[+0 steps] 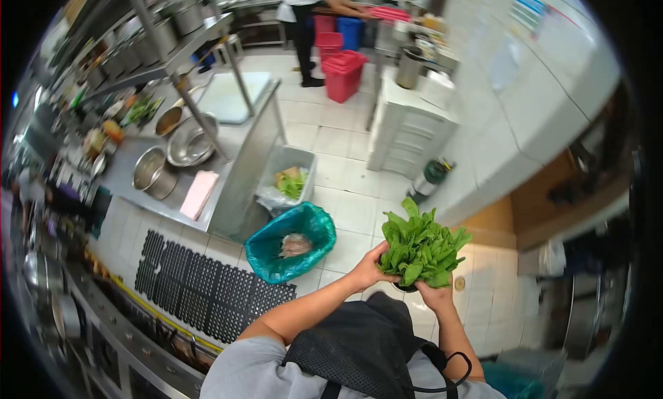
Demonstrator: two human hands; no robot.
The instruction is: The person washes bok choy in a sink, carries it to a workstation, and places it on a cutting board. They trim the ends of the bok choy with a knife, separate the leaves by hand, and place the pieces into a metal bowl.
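A large bunch of green leaves (423, 247) is held up between my two hands over the tiled floor, right of centre. My left hand (369, 266) grips its left side, with the fingers partly hidden by the leaves. On the lower right of the bunch, my right hand (435, 297) is closed round it. Part of a dark round rim shows beneath the leaves, between the hands; what it belongs to is mostly hidden.
A teal-lined bin (322, 241) stands left of my hands, with a grey bin (309, 165) behind it. Further left is a steel table (238, 174) with bowls. A white drawer unit (407, 126) and a green cylinder (431, 178) stand ahead. Another person (304, 26) works at the back.
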